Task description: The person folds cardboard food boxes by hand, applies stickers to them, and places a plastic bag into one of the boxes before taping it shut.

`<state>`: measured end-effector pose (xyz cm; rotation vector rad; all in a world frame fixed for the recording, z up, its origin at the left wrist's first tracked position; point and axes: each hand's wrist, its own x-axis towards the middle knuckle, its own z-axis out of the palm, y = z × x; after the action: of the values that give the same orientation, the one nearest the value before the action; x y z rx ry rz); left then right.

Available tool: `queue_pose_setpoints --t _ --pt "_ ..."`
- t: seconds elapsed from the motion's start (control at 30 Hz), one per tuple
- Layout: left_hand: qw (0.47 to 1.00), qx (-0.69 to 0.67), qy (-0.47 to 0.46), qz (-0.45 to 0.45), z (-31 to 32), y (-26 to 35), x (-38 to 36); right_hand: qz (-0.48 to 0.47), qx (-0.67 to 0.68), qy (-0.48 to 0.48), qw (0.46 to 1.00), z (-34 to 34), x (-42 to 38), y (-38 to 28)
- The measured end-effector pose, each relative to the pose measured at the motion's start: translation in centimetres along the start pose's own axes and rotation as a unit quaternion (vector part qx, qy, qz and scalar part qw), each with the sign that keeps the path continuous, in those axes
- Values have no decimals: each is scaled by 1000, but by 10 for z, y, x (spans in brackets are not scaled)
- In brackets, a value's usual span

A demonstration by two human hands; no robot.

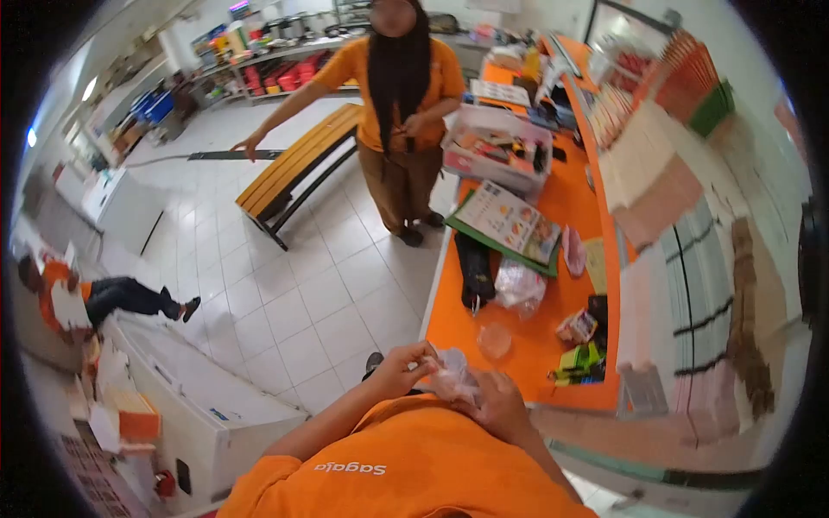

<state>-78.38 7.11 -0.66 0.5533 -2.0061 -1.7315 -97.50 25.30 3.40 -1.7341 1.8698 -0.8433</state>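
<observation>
In front of my orange shirt I hold a small clear plastic bag (456, 380) with something pale pinkish inside that I cannot make out. My left hand (404, 369) pinches its upper left part between closed fingers. From the other side, my right hand (503, 402) is wrapped around the bag's lower body. Just beyond my hands, a small round clear plastic container (495, 340) sits on the orange counter (453, 321). Farther along lie a crumpled clear plastic bag (520, 287) and a black pouch (475, 269).
A co-worker (406, 95) in orange stands beside the counter, one arm stretched toward a wooden bench (302, 164). Another person (65, 293) sits at far left. A printed menu sheet (503, 220) and a white bin of packets (498, 155) rest on the counter. A white chest freezer (216, 380) is at left.
</observation>
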Motion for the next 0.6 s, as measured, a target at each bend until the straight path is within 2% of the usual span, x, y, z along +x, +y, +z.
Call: queue_pose_setpoints --t 0.1,0.17,0.2,0.27,0.3,0.37,0.4,0.47,0.5,0.53,0.57,0.6 --pt "999 -26 9 -20 -1 -7 -1 -6 -68 -47 997 2 3 15" --pt "1000 16 -14 -13 2 8 0 -114 -139 79 980 -2 15 -7" --pt "1000 18 8 11 8 -2 2 -123 -138 76 980 2 20 -9" --pt "999 33 18 -1 11 15 5 -77 5 60 995 10 29 -11" --pt "999 45 19 -13 13 20 5 -87 8 53 995 10 31 -14" --pt "998 44 30 -23 11 16 5 -22 64 22 997 10 36 -24" --pt "998 53 14 -25 9 13 4 -41 67 2 997 12 39 -22" --pt "997 81 10 -14 8 0 1 -15 110 -36 993 20 42 -14" --pt "995 102 14 0 8 -7 0 -42 115 -83 989 27 45 -16" --pt "993 97 62 -19 9 1 -6 -15 181 -50 982 32 45 -18" --pt "998 38 58 -13 11 10 -9 24 243 -14 970 35 46 -21" --pt "999 -18 46 2 11 15 -14 14 245 -46 968 31 50 -25"
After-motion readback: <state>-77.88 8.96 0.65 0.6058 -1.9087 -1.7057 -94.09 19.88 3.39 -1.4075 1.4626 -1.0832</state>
